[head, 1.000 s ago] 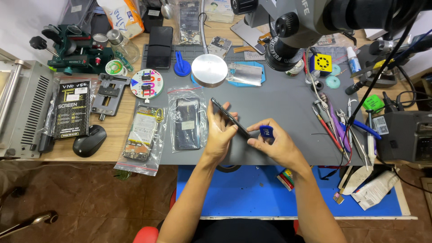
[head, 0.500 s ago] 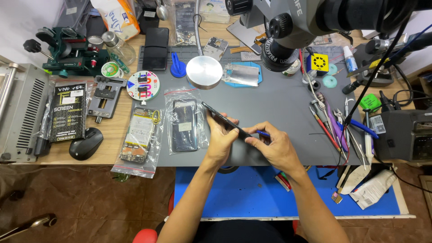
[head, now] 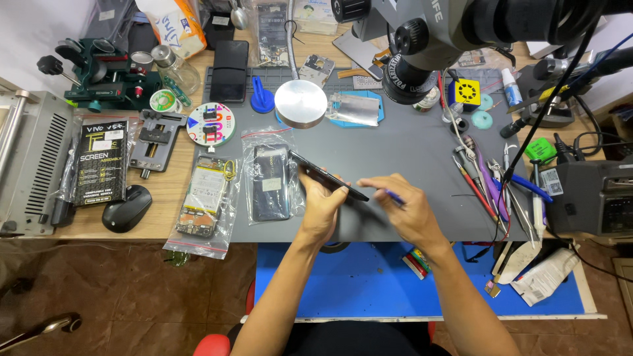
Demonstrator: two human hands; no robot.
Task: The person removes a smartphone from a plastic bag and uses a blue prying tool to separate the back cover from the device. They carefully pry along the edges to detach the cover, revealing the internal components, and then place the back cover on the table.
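My left hand (head: 321, 209) is clamped on the black phone (head: 328, 177), held edge-up and tilted over the grey mat (head: 409, 155) near its front edge. My right hand (head: 409, 211) fingers are pinched on a thin blue pick (head: 394, 196) right at the phone's lower end. Best, imo: keep the pick shallow in the seam w/ light pressure, left grip firm so the phone can't twist.

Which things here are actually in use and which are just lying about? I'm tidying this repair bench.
In use:
left hand holding the black phone on edge
right hand with a blue tool

Lying about:
computer mouse
bagged phone
bagged phone board
round metal disc
tweezers and screwdrivers
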